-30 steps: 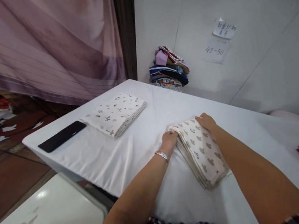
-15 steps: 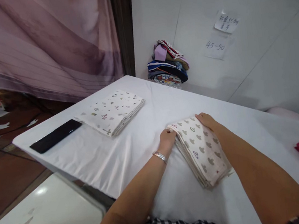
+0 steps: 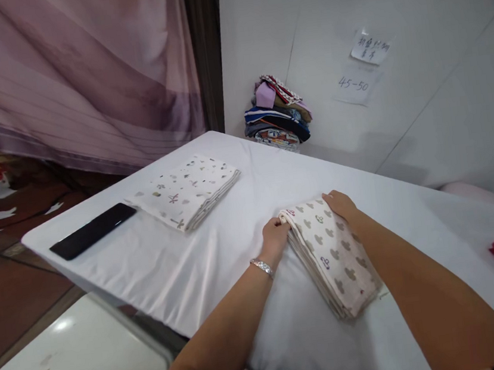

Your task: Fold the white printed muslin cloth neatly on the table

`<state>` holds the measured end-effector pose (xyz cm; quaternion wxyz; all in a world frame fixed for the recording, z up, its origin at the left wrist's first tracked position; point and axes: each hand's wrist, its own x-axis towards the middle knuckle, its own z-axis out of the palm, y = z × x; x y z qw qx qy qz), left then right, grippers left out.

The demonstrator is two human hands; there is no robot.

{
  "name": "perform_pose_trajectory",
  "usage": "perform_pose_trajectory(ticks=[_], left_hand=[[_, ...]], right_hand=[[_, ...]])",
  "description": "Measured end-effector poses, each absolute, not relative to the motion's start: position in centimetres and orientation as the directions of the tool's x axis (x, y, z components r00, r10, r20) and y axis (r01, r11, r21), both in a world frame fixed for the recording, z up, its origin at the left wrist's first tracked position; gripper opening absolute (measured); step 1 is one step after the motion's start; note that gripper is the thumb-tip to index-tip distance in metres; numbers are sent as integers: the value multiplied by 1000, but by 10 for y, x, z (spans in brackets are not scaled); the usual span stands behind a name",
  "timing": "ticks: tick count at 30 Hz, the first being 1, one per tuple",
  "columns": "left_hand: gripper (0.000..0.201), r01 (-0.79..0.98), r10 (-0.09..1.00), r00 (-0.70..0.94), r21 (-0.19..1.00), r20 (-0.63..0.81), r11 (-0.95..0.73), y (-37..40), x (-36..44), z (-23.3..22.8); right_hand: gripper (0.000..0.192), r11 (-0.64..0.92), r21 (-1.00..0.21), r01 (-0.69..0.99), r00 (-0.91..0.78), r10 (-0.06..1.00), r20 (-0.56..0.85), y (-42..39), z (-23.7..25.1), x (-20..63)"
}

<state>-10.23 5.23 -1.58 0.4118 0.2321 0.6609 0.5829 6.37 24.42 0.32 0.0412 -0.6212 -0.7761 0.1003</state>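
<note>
The white-covered counter is seen much as a second ago; the folded printed cloth lies unmoved near its front edge; the far corners are still pinched, one by the left hand, one by the right hand; only the view has shifted slightly.

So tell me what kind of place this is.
Probably a makeshift room set up for folding cloth, not a home laundry: a table under a white sheet, a pile of folded garments against the tiled wall, handwritten paper notes taped up, and a folded printed cloth under both hands.
</note>
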Motion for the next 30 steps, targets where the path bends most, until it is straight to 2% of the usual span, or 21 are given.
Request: perform_pose_trajectory(ticks=[3,6,7,10,13,16,24,30], left_hand=[[8,-117,787,-554,962,-269,246,55,-103,-17],[11,-33,793,-562,965,-233,261,57,-104,-21],[11,-14,796,-561,964,-229,267,58,-105,-22],[9,-3,792,-565,960,-233,280,59,-105,-26],[15,-31,759,-607,961,-236,275,59,-104,-26],[25,-8,737,-642,962,-214,272,56,-104,-23],[34,283,802,-596,923,-44,262,48,-110,-18],[32,245,810,-579,928,-93,282,54,-117,-20]], right_hand=[[47,282,-238,929,-279,959,48,230,11,61],[42,500,-351,792,-425,864,271,198,20,51],[39,558,-396,729,-467,829,308,184,22,47],[32,644,-486,591,-577,758,303,140,23,33],[29,708,-495,504,-669,683,295,112,17,23],[27,695,-492,524,-662,696,278,105,11,19],[25,704,-469,533,-682,686,254,94,9,18],[25,666,-450,596,-664,723,191,89,12,19]])
